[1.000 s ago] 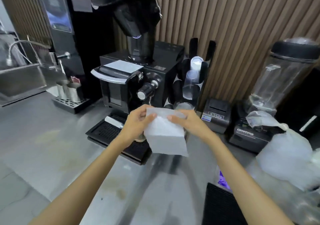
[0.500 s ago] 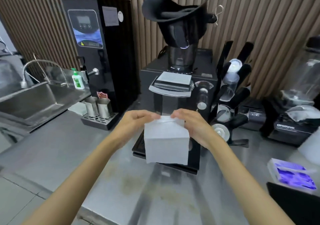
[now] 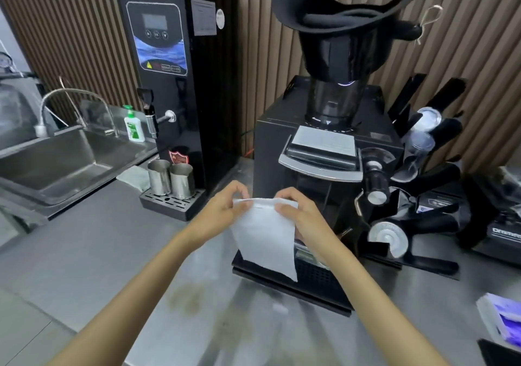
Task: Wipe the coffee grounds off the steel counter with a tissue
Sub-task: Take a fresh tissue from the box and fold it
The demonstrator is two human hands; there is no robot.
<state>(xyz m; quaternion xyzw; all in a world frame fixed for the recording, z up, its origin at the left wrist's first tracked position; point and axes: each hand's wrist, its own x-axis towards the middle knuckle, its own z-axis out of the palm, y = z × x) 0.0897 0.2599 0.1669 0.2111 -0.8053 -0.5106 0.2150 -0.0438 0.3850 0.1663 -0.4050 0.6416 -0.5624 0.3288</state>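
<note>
A white tissue (image 3: 263, 236) hangs in the air above the steel counter (image 3: 93, 255), in front of the coffee grinder. My left hand (image 3: 222, 213) pinches its top left corner and my right hand (image 3: 301, 213) pinches its top right corner. The tissue's top edge is folded over between my fingers. Brownish coffee grounds and stains (image 3: 189, 298) are smeared on the counter below my left forearm, near the front edge.
A black coffee grinder (image 3: 327, 151) with a drip tray (image 3: 293, 284) stands right behind the tissue. To the left are a black water boiler (image 3: 174, 63), two steel jugs (image 3: 170, 179) and a sink (image 3: 53, 165). A cup rack (image 3: 417, 185) and tissue pack (image 3: 504, 320) lie right.
The view has swung left and closer, bringing the boiler and sink into sight. My hands keep hold of the tissue and have folded its top edge, the sheet now hanging narrower.
</note>
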